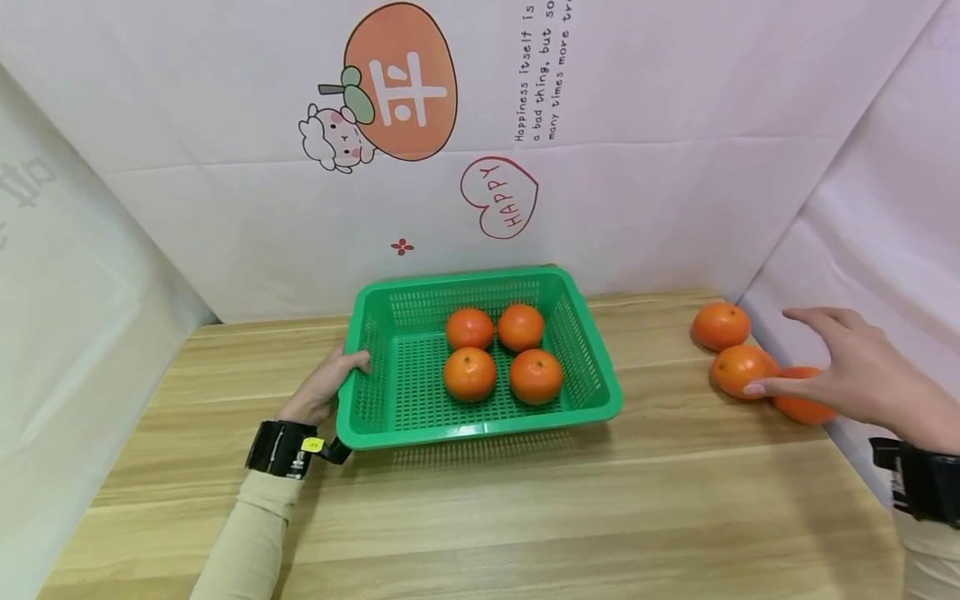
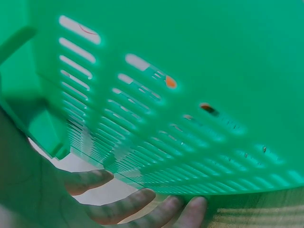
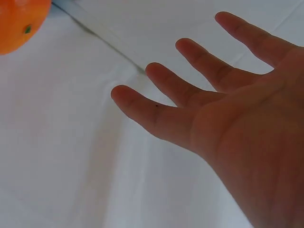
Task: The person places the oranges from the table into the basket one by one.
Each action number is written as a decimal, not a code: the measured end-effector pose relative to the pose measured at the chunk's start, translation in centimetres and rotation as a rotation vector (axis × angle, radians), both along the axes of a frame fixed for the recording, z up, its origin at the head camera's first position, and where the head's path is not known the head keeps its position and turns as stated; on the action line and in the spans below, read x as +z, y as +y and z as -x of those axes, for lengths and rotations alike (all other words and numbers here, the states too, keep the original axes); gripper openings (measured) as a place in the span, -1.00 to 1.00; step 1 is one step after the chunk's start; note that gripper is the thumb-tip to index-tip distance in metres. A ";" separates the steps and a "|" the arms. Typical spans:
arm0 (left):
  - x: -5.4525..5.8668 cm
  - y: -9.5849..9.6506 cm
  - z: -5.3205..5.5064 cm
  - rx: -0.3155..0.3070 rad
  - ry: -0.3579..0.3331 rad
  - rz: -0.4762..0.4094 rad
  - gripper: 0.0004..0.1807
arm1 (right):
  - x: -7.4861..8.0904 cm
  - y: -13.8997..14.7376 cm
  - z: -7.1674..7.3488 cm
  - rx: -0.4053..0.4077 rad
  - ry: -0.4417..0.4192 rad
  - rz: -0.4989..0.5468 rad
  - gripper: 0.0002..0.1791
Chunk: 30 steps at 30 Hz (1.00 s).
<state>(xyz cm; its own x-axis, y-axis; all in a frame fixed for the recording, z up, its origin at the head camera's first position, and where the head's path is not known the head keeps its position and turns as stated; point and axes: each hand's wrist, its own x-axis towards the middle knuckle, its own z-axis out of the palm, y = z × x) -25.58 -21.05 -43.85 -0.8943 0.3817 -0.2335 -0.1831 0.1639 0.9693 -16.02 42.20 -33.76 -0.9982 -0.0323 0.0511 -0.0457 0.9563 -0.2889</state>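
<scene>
My left hand [image 1: 327, 385] grips the left rim of a green plastic basket [image 1: 480, 431], thumb over the edge. In the left wrist view the fingers [image 2: 128, 206] of that hand lie along the outside of its slotted wall. Several round orange-red fruits [image 1: 469, 374] sit inside, toward the right. My right hand [image 1: 873, 379] hovers with fingers spread by three more such fruits at the table's right edge. Its thumb overlaps the middle fruit [image 1: 738, 369] in the head view; the right fruit [image 1: 801, 398] is partly hidden behind the hand, and the rear fruit [image 1: 721, 326] shows whole.
The wooden table [image 1: 480, 517] reaches back to a white cloth wall [image 1: 637, 208] with printed drawings and words. More white cloth [image 1: 885, 233] borders the right side, close beside the loose fruits. Another white sheet [image 1: 67, 292] hangs at the left.
</scene>
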 end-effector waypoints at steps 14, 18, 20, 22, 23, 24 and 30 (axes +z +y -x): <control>0.0 0.0 0.0 0.005 0.006 0.001 -0.10 | -2.9 3.2 0.2 -0.069 -0.062 -0.057 0.45; -0.1 0.1 0.0 0.009 0.007 0.004 -0.09 | -3.7 3.9 0.4 -0.066 -0.083 -0.046 0.43; -0.1 0.1 0.0 0.007 0.006 0.003 -0.09 | -4.2 4.2 0.4 -0.072 -0.099 -0.041 0.44; -0.1 0.1 0.0 0.006 0.003 0.000 -0.09 | -4.6 4.5 0.4 -0.079 -0.119 -0.035 0.45; -0.2 0.1 0.0 0.000 0.005 -0.002 -0.09 | -4.8 4.6 0.4 -0.081 -0.127 -0.034 0.45; -0.2 0.1 0.0 0.003 0.001 -0.003 -0.09 | -5.0 4.8 0.4 -0.082 -0.133 -0.033 0.45; -0.1 0.1 -0.1 0.002 0.001 -0.006 -0.09 | -6.0 5.6 0.7 -0.081 -0.172 -0.030 0.43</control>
<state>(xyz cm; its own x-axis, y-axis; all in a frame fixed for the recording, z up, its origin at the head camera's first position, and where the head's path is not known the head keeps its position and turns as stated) -25.52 -20.95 -43.99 -0.8951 0.3815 -0.2306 -0.1826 0.1582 0.9704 -16.76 47.85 -39.71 -0.9915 0.0493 -0.1200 0.0790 0.9631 -0.2572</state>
